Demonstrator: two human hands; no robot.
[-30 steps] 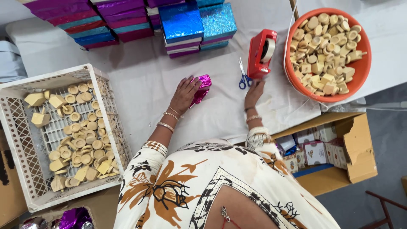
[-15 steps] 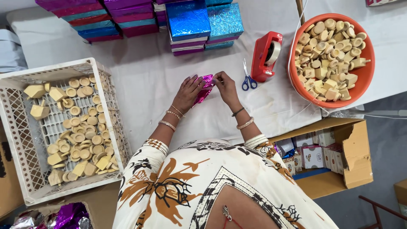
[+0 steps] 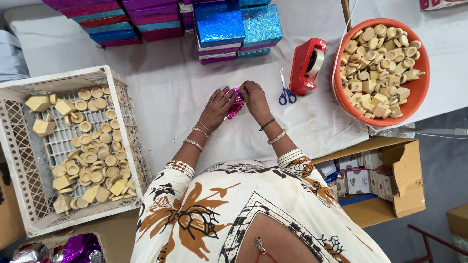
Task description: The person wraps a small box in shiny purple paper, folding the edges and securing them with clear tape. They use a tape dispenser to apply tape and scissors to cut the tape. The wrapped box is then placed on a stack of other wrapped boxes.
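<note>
A small packet wrapped in shiny magenta foil lies on the white table cover. My left hand presses on its left side, fingers spread over it. My right hand rests on its right top edge, fingers curled down onto the foil. Most of the packet is hidden under both hands. A red tape dispenser and blue-handled scissors lie just right of my right hand.
An orange tub of tan wooden pieces sits at the right. A white crate with similar pieces stands at the left. Stacks of foil-wrapped boxes line the far edge. An open cardboard box of small cartons sits below right.
My right hand came back from the tape dispenser to the magenta packet and now presses on it beside the left hand, covering more of the foil.
</note>
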